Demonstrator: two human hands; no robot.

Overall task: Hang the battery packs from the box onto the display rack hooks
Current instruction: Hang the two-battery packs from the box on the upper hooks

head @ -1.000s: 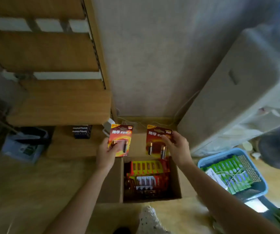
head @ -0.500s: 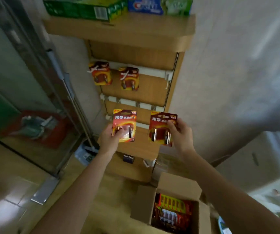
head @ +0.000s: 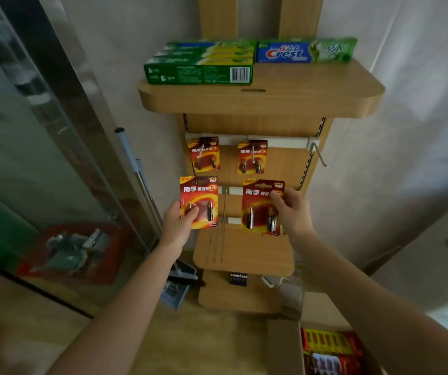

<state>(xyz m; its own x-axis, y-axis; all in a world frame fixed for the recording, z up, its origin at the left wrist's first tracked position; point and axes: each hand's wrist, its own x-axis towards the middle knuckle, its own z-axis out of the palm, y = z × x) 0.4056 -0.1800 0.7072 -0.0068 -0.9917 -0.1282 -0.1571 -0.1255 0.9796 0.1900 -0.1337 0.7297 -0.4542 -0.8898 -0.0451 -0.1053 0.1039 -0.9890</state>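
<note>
Now, L hand: grips left pack, upright.
R hand: grips right pack.
Hooks: between packs, just behind; both hands equally near.

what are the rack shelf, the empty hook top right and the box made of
Rack shelf: looks like matte wood-grain laminate, with pale brown streaks; solid wood is possible. Empty hook: thin grey wire, probably metal. Box: plain brown corrugated cardboard, judging by its dull flap.

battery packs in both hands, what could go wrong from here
With a red battery pack in the left hand and another red pack in the right hand, neither hand is free to steady a thin metal hook; a card's hole could miss the tip and the pack drop.
</note>
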